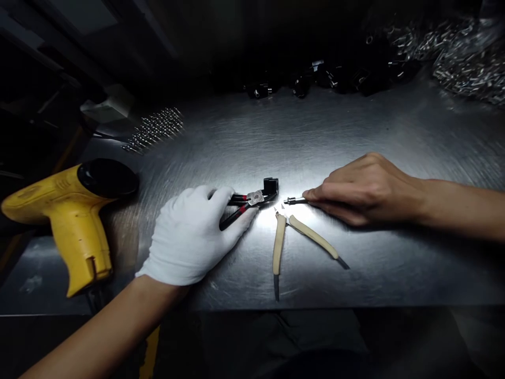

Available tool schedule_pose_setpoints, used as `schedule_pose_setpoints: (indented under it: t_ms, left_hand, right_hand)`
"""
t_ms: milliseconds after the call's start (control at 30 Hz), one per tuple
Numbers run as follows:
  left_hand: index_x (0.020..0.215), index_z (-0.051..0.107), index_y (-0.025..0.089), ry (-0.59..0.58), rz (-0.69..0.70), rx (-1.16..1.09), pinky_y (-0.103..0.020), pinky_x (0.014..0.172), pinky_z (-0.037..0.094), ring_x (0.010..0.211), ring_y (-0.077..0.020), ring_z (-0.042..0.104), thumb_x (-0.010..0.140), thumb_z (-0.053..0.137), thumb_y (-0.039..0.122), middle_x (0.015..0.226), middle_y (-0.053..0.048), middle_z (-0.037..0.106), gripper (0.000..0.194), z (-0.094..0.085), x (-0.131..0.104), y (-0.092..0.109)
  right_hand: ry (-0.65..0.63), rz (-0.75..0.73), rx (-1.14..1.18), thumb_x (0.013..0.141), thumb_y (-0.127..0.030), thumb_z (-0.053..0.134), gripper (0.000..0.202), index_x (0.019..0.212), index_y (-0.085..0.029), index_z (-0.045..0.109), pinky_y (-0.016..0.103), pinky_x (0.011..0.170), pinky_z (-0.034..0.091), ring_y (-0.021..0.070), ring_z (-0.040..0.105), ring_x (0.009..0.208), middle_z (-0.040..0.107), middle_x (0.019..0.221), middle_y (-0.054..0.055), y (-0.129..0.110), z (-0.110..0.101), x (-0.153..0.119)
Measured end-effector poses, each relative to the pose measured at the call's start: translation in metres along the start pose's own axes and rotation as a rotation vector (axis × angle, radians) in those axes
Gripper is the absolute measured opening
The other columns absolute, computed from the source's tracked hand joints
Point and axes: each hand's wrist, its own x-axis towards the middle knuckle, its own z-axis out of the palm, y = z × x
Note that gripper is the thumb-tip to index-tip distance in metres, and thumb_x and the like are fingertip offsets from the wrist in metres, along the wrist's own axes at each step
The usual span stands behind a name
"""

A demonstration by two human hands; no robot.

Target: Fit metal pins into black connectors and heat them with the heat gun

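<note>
My left hand, in a white glove, is closed round the handles of black-and-red pliers. A small black block sits at the jaws of these pliers; whether they grip it I cannot tell. Bare and closed, my right hand pinches a thin metal pin with a dark tip, which points left toward the block with a gap between them. Just below lie cutters with cream handles, spread apart on the metal table, touched by neither hand.
A yellow heat gun lies at the left edge. Behind it are rows of small metal pins and a pale box. Several black parts line the back. A clear bag of metal pieces rests at the back right.
</note>
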Motion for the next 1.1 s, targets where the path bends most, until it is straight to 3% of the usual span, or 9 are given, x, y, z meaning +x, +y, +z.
schedule_pose_setpoints:
  t_ms: [100,267,467,600,767,1000,1100]
  left_hand:
    - [0.101,0.068,0.022,-0.014,0.011,0.019,-0.036,0.066,0.038,0.080,-0.0270,0.059,0.100,0.042,0.065,0.087,-0.008,0.063,0.050,-0.003,0.001,0.000]
    - [0.101,0.066,0.023,-0.075,0.013,0.016,-0.037,0.066,0.040,0.079,-0.0273,0.059,0.099,0.045,0.063,0.088,-0.008,0.062,0.046,-0.009,-0.001,0.002]
    - [0.108,0.065,0.025,-0.083,-0.027,-0.047,-0.041,0.074,0.046,0.086,-0.0284,0.062,0.099,0.048,0.057,0.096,-0.007,0.064,0.038,-0.015,-0.006,0.004]
    - [0.109,0.065,0.031,-0.129,-0.079,-0.126,-0.040,0.076,0.048,0.090,-0.0281,0.064,0.096,0.054,0.049,0.101,-0.003,0.067,0.025,-0.019,-0.008,0.003]
    - [0.116,0.065,0.034,-0.132,-0.097,-0.175,-0.041,0.079,0.049,0.091,-0.0277,0.064,0.093,0.057,0.045,0.105,-0.001,0.068,0.026,-0.021,-0.010,0.001]
    - [0.105,0.066,0.031,-0.120,-0.153,-0.277,-0.037,0.079,0.047,0.095,-0.0252,0.065,0.090,0.060,0.040,0.103,-0.001,0.068,0.019,-0.024,-0.012,0.004]
    - [0.096,0.065,0.029,-0.129,-0.186,-0.301,-0.036,0.076,0.045,0.088,-0.0231,0.063,0.092,0.056,0.040,0.097,0.000,0.067,0.014,-0.023,-0.012,0.005]
  right_hand:
    - [0.048,-0.173,-0.125,0.099,-0.013,0.060,0.018,0.109,-0.014,0.074,0.033,0.048,0.039,0.0137,0.056,0.052,0.065,0.062,-0.003,-0.001,-0.001,0.001]
    - [0.037,-0.240,-0.260,0.099,-0.010,0.063,0.019,0.116,-0.011,0.072,0.032,0.046,0.038,0.0131,0.051,0.052,0.064,0.063,-0.003,-0.004,-0.004,0.001]
    - [0.043,-0.327,-0.418,0.099,0.000,0.058,0.023,0.118,-0.006,0.070,0.031,0.048,0.041,0.0139,0.059,0.060,0.070,0.072,0.001,-0.015,-0.010,0.000]
    - [0.074,-0.334,-0.450,0.099,-0.001,0.057,0.023,0.117,-0.004,0.071,0.033,0.049,0.041,0.0149,0.061,0.062,0.071,0.074,0.002,-0.020,-0.010,0.000]
    - [0.092,-0.308,-0.450,0.096,0.001,0.061,0.025,0.118,-0.004,0.071,0.031,0.046,0.038,0.0143,0.057,0.058,0.068,0.070,0.000,-0.017,-0.007,-0.002]
    - [0.111,-0.208,-0.415,0.095,-0.001,0.061,0.027,0.120,-0.008,0.072,0.031,0.047,0.031,0.0127,0.047,0.055,0.057,0.064,-0.004,-0.013,-0.002,-0.004]
    - [0.131,-0.180,-0.389,0.096,-0.004,0.061,0.025,0.117,-0.009,0.073,0.032,0.048,0.029,0.0133,0.046,0.055,0.055,0.063,-0.004,-0.013,0.001,-0.005]
